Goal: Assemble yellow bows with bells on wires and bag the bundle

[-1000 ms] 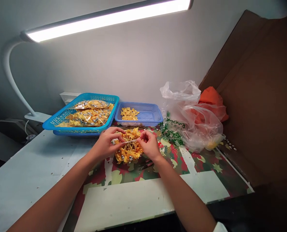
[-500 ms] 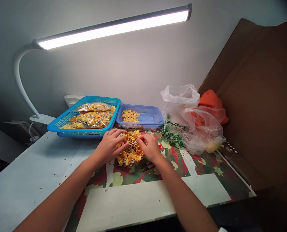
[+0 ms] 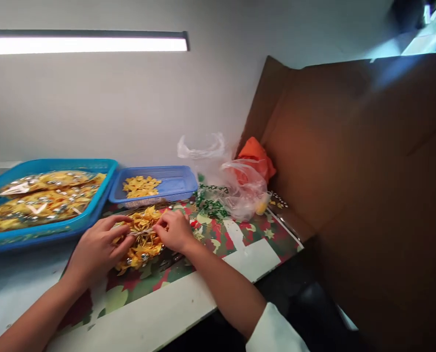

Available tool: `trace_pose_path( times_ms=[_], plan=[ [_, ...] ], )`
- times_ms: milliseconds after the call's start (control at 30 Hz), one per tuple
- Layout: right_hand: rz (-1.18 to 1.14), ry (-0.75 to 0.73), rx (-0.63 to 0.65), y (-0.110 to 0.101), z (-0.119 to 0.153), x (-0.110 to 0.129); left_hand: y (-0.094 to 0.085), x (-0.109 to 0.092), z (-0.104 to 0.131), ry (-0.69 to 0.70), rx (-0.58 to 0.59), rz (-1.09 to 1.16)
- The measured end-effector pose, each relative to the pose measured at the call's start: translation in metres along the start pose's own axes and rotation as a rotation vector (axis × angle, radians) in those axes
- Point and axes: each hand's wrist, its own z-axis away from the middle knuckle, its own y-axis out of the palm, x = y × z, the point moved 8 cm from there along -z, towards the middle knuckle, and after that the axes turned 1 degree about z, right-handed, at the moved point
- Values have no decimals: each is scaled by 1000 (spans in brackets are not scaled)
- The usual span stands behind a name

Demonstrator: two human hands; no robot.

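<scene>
A round bundle of yellow ribbon flowers [image 3: 144, 254] with silver beads lies on the patterned mat, its thin golden wires gathered at the centre. From the left, my left hand [image 3: 100, 244] closes its thumb and fingers around the bundle's side, near the wires. Opposite it, my right hand [image 3: 175, 231] has thumb and index finger pinched together at the middle. Between the fingertips of both hands runs a thin pale tie [image 3: 148, 231], crossing the wires. Its ends are hidden by my fingers.
A turquoise basket [image 3: 111, 171] at left holds bagged yellow flowers. Behind the bundle, a blue basket [image 3: 179, 182] contains loose yellow pieces [image 3: 140, 186]. Clear plastic bags [image 3: 245, 195] and an orange bag [image 3: 255, 156] lie against a large cardboard box [image 3: 335, 146]. A lamp [image 3: 93, 44] hangs above.
The view has swung to the right, so the baskets, bundle and hands appear farther left. Both hands stay at the bundle, the pale tie now stretched between them.
</scene>
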Motion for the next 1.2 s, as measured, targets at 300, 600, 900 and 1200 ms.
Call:
trace_pose_path(
  times_ms=[300,600,900,1200],
  plan=[
    [-296,105,-260,-115,121,-84,2,-125,-45,317,88,74],
    [-109,314,-544,-202,196,-173,152,-232,-109,596,556,-127],
    [-43,268,-403,-199,171,-172,148,-195,-190,380,458,-204],
    [292,338,-76,-152,59,-181,133,-189,-230,247,341,-253]
  ],
)
